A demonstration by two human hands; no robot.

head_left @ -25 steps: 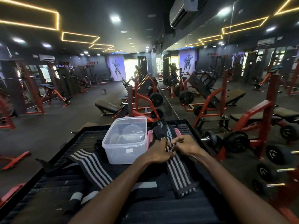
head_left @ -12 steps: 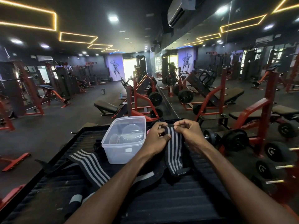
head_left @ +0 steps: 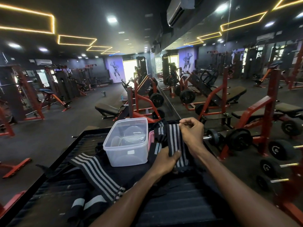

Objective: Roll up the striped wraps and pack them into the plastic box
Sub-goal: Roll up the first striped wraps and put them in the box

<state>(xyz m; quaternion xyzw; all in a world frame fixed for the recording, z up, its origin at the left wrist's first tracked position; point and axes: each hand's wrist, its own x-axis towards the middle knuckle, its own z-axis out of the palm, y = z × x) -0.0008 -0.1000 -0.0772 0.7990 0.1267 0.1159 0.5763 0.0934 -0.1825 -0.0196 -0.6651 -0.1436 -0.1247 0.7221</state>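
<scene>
A black wrap with grey stripes [head_left: 174, 138] hangs stretched upright between my two hands, just right of the clear plastic box [head_left: 127, 151]. My right hand [head_left: 192, 133] pinches its upper end with closed fingers. My left hand [head_left: 164, 163] grips its lower part, thumb across the stripes. A second striped wrap [head_left: 96, 174] lies flat and unrolled on the black platform [head_left: 172, 208], left of my left forearm. The box stands open on the platform with only a round clear shape showing inside it.
A pink-edged lid [head_left: 151, 140] leans against the box's right side. Short black straps with grey patches [head_left: 88, 203] lie at the platform's near left. Dumbbells [head_left: 229, 138] and red gym frames crowd the right; benches and machines stand beyond the box.
My left hand has dropped from the wrap's top to its lower part, and the wrap is now held taut and more upright. My right hand stays at the upper end.
</scene>
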